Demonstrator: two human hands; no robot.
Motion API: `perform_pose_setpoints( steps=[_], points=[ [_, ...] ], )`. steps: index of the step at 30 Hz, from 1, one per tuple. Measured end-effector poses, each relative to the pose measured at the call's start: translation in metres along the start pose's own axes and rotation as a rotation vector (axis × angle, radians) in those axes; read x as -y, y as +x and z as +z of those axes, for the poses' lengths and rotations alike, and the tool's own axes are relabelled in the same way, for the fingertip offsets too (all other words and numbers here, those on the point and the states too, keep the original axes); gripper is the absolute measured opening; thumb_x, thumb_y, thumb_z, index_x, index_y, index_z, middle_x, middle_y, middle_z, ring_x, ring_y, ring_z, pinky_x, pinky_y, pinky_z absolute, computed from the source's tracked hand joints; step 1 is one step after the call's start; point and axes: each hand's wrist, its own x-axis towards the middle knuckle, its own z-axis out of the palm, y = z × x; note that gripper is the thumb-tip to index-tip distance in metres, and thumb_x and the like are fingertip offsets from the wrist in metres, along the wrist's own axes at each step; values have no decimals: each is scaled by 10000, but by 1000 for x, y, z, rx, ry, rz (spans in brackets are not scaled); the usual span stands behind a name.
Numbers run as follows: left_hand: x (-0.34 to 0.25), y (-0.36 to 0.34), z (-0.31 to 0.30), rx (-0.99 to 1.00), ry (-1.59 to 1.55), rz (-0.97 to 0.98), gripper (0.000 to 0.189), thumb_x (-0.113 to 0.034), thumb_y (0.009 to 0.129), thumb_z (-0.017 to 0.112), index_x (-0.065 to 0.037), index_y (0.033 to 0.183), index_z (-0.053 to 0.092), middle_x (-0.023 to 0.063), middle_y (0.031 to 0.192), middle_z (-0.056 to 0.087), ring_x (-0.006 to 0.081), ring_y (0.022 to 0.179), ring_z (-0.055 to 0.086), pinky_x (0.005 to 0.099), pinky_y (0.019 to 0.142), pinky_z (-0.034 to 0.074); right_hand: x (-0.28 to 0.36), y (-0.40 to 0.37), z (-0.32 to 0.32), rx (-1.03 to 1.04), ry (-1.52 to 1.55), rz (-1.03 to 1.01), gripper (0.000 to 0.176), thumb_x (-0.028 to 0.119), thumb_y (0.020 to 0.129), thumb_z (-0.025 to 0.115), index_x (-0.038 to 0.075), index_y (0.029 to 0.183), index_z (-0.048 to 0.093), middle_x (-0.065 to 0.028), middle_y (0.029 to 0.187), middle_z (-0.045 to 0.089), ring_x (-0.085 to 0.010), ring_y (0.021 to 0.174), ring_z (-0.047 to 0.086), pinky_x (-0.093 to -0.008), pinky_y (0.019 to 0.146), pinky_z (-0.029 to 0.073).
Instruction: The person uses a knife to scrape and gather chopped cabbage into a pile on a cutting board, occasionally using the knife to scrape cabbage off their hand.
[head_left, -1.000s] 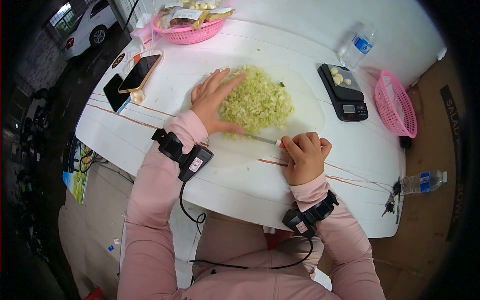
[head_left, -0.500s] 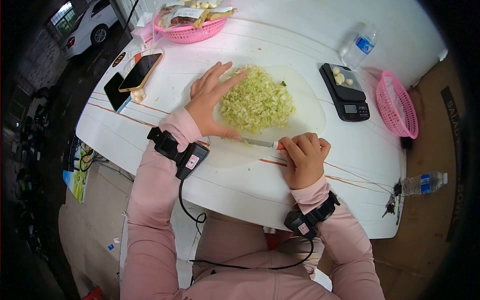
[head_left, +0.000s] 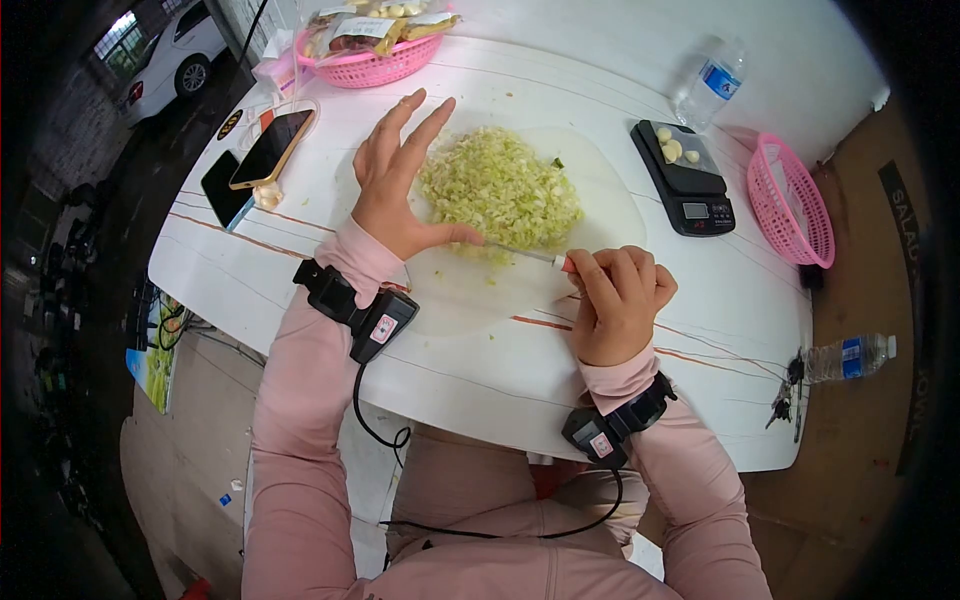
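Note:
A heap of finely chopped pale green vegetable (head_left: 505,190), perhaps cabbage, lies on a whitish translucent cutting board (head_left: 612,210). My right hand (head_left: 622,305) grips a small knife (head_left: 535,254) by its red and white handle. The blade lies level along the near edge of the heap, pointing left. My left hand (head_left: 392,200) is open at the left side of the heap, fingers spread away from me. Its thumb reaches close to the knife's tip; whether it touches cannot be made out. A few vegetable bits lie on the near part of the board.
Two phones (head_left: 270,150) and a garlic bulb (head_left: 268,196) lie at the left. A pink basket (head_left: 375,68) with packets stands at the back. At right are a black scale (head_left: 700,215) with garlic cloves, another pink basket (head_left: 795,200), water bottles (head_left: 720,85) and keys (head_left: 785,400).
My left hand has moved away from me and slightly left, its fingers more widely spread. My right hand has pushed the knife forward against the near edge of the heap.

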Motion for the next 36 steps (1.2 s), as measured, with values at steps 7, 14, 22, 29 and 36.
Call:
perform_pose_setpoints(
  steps=[7, 14, 22, 29, 36],
  points=[
    [1, -7, 12, 151, 155, -89, 1218, -571, 511, 872, -282, 1525, 263, 169, 1558, 179, 360, 1451, 135, 539, 1122, 103, 1, 0, 0, 63, -45, -18, 264, 20, 738, 673, 137, 973, 649, 5, 861, 554, -194, 930, 531, -406, 852, 299],
    [-3, -6, 13, 193, 173, -157, 1193, -559, 520, 872, -295, 1519, 276, 167, 1558, 183, 357, 1454, 141, 536, 1124, 105, -6, -7, 6, 202, -3, 36, 313, -38, 694, 628, 139, 952, 638, 5, 844, 548, -215, 904, 510, -425, 867, 304],
    [-1, -2, -4, 54, 55, 1, 1181, -637, 523, 833, -277, 1515, 302, 162, 1554, 191, 360, 1452, 141, 550, 1124, 105, 1, -1, -2, 97, 33, -12, 393, -48, 640, 628, 142, 983, 635, 5, 834, 531, -211, 926, 517, -421, 849, 300],
    [1, -8, 7, 233, 106, -126, 1237, -621, 499, 851, -307, 1531, 244, 165, 1578, 135, 369, 1467, 96, 575, 1127, 90, 4, -5, -2, 171, -36, -34, 411, -40, 610, 635, 139, 980, 637, -11, 842, 530, -223, 932, 515, -428, 845, 306],
    [-7, -6, 5, 233, 171, -147, 1258, -545, 481, 890, -293, 1533, 249, 133, 1586, 156, 347, 1459, 154, 525, 1148, 111, -5, -9, 5, 192, 14, 4, 344, -17, 680, 652, 133, 990, 650, -21, 845, 547, -225, 929, 518, -429, 856, 308]
  ],
)
